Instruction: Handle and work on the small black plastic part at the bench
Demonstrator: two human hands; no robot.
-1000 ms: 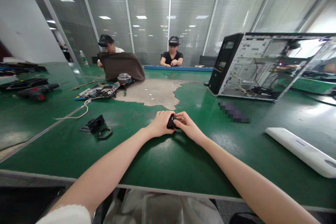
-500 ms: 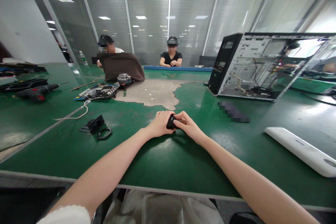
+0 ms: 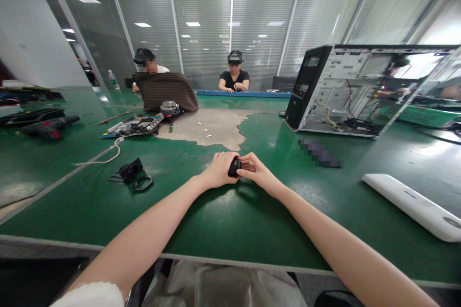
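Note:
A small black part (image 3: 234, 167), perhaps of plastic, is held just above the green table (image 3: 230, 220) near the middle of the view. My left hand (image 3: 219, 170) is wrapped round it from the left, so most of its body is hidden. From the right, the fingertips of my right hand (image 3: 255, 169) pinch its edge, thumb toward me. Its exact kind is too small to make out. To the left on the table lie a black bracket-like piece (image 3: 131, 170) and a black ring-shaped piece (image 3: 143, 183).
An open computer case (image 3: 306, 88) stands at the back right. In front of it lie a blurred dark object (image 3: 320, 153) and a long white device (image 3: 410, 206). Circuit boards (image 3: 135, 126), a power drill (image 3: 52, 127) and a white cable (image 3: 117, 151) are left. Two people sit across.
My right thumb and fingers have shifted slightly on the black part's right side. My left hand keeps its hold in nearly the same place.

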